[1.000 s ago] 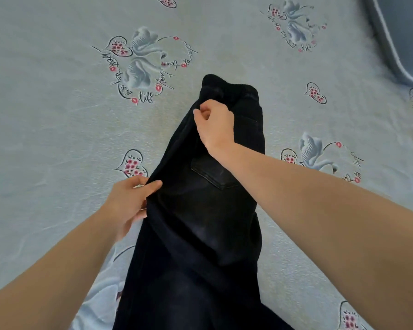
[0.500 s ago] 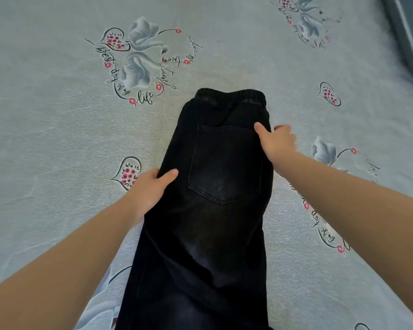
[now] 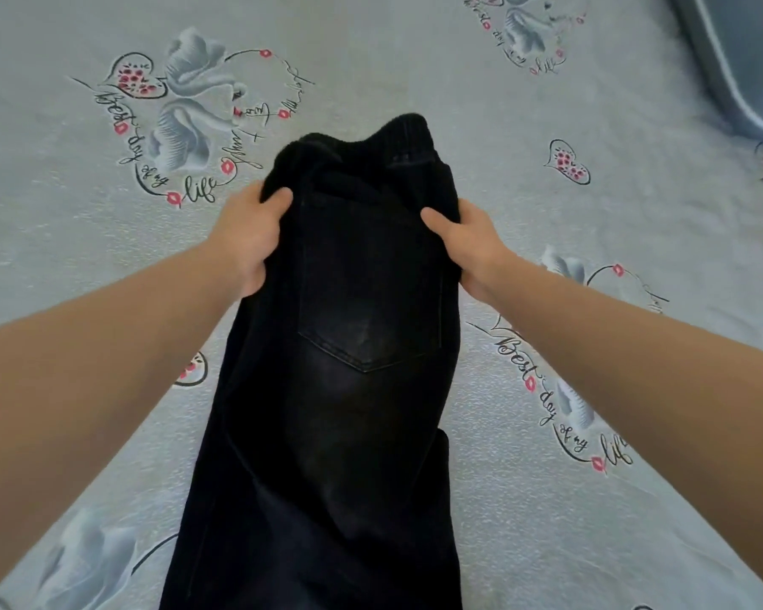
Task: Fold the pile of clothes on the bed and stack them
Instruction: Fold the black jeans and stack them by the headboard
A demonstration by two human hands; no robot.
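- the black jeans (image 3: 353, 389) lie lengthwise down the bed (image 3: 62, 266), back pocket (image 3: 366, 332) facing up, waistband (image 3: 371, 147) at the far end and the legs running off the near edge of view.
- the left hand (image 3: 247, 231) grips the left side just below the waistband, thumb over the top and fingers curled under the cloth; the right hand (image 3: 468, 244) holds the right side the same way.
- the waistband looks bunched and lifted on the left, so if the hands pull unevenly i'd expect the fold to set crooked, with one seam riding past the other.
- denim this heavy may sag in the middle when lifted; the hidden legs could drag or twist and leave a lump in the finished fold.
- the grip sits only on the outer edges, so an under layer could slip free and slide out of line.
- no stack and no other clothes show from here, so i can't tell where this piece would go or how much of the pile is left.
- the bed wears a pale grey-blue sheet printed with swans, red-flowered hearts and looping script; it looks soft and a little fuzzy, likely to hold cloth rather than let it slide.
- a grey-blue piped edge, maybe a pillow (image 3: 741, 59), sits at the far right corner.
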